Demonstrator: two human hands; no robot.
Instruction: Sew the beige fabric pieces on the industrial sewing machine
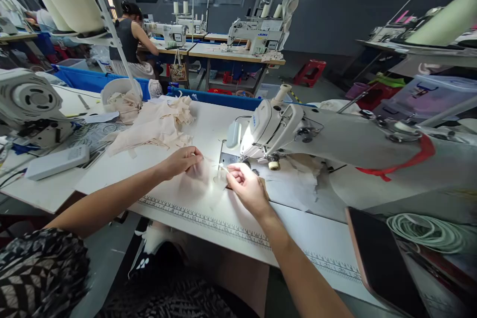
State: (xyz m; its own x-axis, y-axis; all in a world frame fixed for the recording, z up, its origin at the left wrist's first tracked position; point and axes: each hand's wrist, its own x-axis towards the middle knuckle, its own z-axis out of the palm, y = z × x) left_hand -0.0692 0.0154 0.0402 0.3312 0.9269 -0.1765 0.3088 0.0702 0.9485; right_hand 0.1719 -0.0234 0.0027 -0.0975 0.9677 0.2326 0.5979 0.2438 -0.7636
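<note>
A thin, sheer piece of fabric hangs between my two hands in front of the sewing machine. My left hand pinches its upper left side, fingertips pressed together. Close to the needle area, my right hand is closed on the fabric's right side, and a small whitish end shows at its fingertips. The machine's lamp lights the metal needle plate just beyond my right fingers. The needle itself is hard to make out.
Beige cut fabric pieces are heaped at the left rear. A white power bank-like box lies further left. A printed ruler runs along the front edge. At right are a phone and coiled pale cord. Another person sits beyond.
</note>
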